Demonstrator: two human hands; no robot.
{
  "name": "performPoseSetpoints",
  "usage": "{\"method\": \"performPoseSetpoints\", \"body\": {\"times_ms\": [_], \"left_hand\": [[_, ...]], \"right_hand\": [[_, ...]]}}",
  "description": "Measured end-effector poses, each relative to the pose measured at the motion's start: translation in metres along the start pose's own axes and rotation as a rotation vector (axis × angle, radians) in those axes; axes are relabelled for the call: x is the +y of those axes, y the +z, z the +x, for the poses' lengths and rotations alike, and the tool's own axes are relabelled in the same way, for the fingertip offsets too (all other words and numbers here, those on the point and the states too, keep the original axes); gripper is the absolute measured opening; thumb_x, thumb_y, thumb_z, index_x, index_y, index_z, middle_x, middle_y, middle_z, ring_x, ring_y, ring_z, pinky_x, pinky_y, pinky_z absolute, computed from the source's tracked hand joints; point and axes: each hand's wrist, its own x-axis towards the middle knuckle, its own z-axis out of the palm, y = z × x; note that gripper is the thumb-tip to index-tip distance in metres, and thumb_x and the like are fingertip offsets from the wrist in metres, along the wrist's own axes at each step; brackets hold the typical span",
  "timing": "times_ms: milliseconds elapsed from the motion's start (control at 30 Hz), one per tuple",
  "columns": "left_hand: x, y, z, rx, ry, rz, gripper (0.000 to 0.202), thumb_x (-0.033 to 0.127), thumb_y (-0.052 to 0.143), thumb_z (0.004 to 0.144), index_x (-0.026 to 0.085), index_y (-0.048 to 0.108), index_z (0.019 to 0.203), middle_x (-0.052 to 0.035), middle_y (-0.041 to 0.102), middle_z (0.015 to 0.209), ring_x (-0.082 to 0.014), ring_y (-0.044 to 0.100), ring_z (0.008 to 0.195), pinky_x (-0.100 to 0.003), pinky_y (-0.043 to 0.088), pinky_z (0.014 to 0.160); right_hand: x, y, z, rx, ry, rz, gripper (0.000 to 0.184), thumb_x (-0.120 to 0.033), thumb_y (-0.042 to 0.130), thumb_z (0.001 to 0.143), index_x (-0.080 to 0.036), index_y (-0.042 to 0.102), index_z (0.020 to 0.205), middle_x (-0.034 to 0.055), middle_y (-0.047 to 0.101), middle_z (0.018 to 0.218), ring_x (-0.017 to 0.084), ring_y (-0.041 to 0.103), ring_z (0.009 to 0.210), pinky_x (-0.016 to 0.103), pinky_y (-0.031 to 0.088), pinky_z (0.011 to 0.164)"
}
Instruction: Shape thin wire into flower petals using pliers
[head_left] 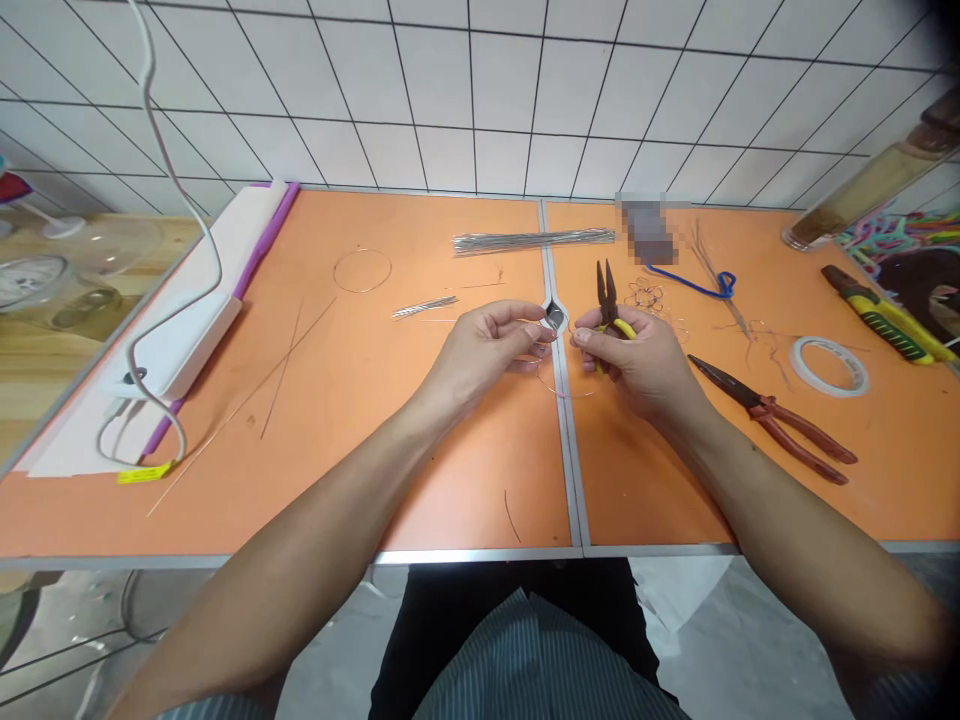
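Near the middle of the table, my left hand (pixel 487 345) is closed, pinching a small dark, shiny piece with a pale rim (pixel 554 315) between thumb and fingers. A thin copper-coloured wire (pixel 574 394) curves below the piece, between both hands. To the right, my right hand (pixel 645 355) is closed around small needle-nose pliers (pixel 608 292) with yellow handles, their dark jaws pointing away from me. Its thumb and index fingertip also pinch close to the wire; the exact contact is too small to make out.
Bundled metal rods (pixel 532 241) lie at the back, with a shorter bundle (pixel 424 307) nearer. At right are red-handled pliers (pixel 772 415), a white tape roll (pixel 829 366), a utility knife (pixel 877 315) and wire scraps. A white power strip (pixel 199 350) with cable is left.
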Motion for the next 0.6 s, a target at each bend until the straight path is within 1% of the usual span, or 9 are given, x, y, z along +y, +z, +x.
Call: {"method": "performPoseSetpoints", "body": {"times_ms": [67, 167, 233, 333, 400, 467, 533, 600], "left_hand": [[0.0011, -0.0009, 0.0002, 0.001, 0.021, 0.050, 0.024, 0.035, 0.084, 0.088, 0.018, 0.080, 0.104, -0.0097, 0.084, 0.104, -0.0174, 0.078, 0.087, -0.030, 0.062, 0.080], [0.0011, -0.0020, 0.0010, 0.012, 0.061, 0.131, 0.023, 0.039, 0.085, 0.088, 0.019, 0.081, 0.098, -0.0082, 0.083, 0.097, -0.0168, 0.075, 0.083, -0.029, 0.059, 0.075], [0.0002, -0.0024, 0.0017, 0.014, 0.085, 0.169, 0.022, 0.039, 0.085, 0.087, 0.018, 0.079, 0.090, -0.0076, 0.081, 0.090, -0.0164, 0.073, 0.078, -0.029, 0.056, 0.072], [-0.0013, -0.0030, 0.0025, 0.005, 0.108, 0.231, 0.022, 0.034, 0.081, 0.088, 0.017, 0.073, 0.077, -0.0060, 0.076, 0.077, -0.0140, 0.067, 0.068, -0.028, 0.053, 0.068], [-0.0020, -0.0031, 0.0028, 0.004, 0.113, 0.256, 0.021, 0.031, 0.078, 0.089, 0.017, 0.071, 0.075, -0.0052, 0.074, 0.073, -0.0133, 0.064, 0.065, -0.027, 0.051, 0.065], [-0.0023, -0.0027, 0.0030, 0.015, 0.120, 0.265, 0.019, 0.028, 0.076, 0.089, 0.017, 0.070, 0.075, -0.0050, 0.073, 0.072, -0.0133, 0.064, 0.064, -0.027, 0.051, 0.065], [-0.0024, -0.0019, 0.0030, 0.034, 0.135, 0.266, 0.018, 0.027, 0.076, 0.088, 0.018, 0.070, 0.075, -0.0047, 0.073, 0.071, -0.0134, 0.064, 0.064, -0.027, 0.051, 0.065], [-0.0024, -0.0008, 0.0026, 0.039, 0.143, 0.250, 0.017, 0.027, 0.077, 0.087, 0.018, 0.069, 0.075, -0.0044, 0.072, 0.071, -0.0134, 0.064, 0.064, -0.027, 0.052, 0.065]], "right_hand": [[-0.0013, 0.0011, -0.0015, -0.029, 0.020, -0.029, 0.026, -0.032, 0.094, 0.076, -0.021, 0.076, 0.091, -0.0026, 0.064, 0.072, 0.013, 0.060, 0.061, 0.027, 0.044, 0.056], [-0.0040, 0.0039, -0.0038, -0.068, 0.025, -0.062, 0.027, -0.031, 0.094, 0.074, -0.020, 0.076, 0.091, -0.0026, 0.065, 0.073, 0.012, 0.059, 0.062, 0.027, 0.047, 0.059], [-0.0057, 0.0059, -0.0052, -0.090, 0.026, -0.087, 0.028, -0.031, 0.095, 0.073, -0.020, 0.076, 0.091, -0.0023, 0.066, 0.074, 0.013, 0.059, 0.062, 0.028, 0.049, 0.061], [-0.0074, 0.0074, -0.0067, -0.084, 0.011, -0.139, 0.027, -0.030, 0.094, 0.073, -0.020, 0.077, 0.090, -0.0021, 0.066, 0.074, 0.013, 0.059, 0.063, 0.029, 0.051, 0.064], [-0.0080, 0.0068, -0.0072, -0.090, 0.001, -0.156, 0.022, -0.028, 0.091, 0.077, -0.020, 0.078, 0.091, -0.0022, 0.066, 0.073, 0.012, 0.060, 0.064, 0.028, 0.052, 0.066], [-0.0084, 0.0055, -0.0075, -0.139, 0.011, -0.150, 0.019, -0.029, 0.088, 0.081, -0.020, 0.078, 0.094, -0.0018, 0.066, 0.075, 0.013, 0.061, 0.065, 0.028, 0.051, 0.066], [-0.0087, 0.0047, -0.0078, -0.193, 0.020, -0.144, 0.020, -0.031, 0.088, 0.083, -0.021, 0.079, 0.097, -0.0011, 0.068, 0.078, 0.013, 0.062, 0.068, 0.028, 0.052, 0.068], [-0.0087, 0.0053, -0.0082, -0.211, 0.021, -0.144, 0.024, -0.034, 0.092, 0.081, -0.021, 0.078, 0.096, -0.0008, 0.068, 0.081, 0.013, 0.062, 0.070, 0.028, 0.053, 0.069]]}}
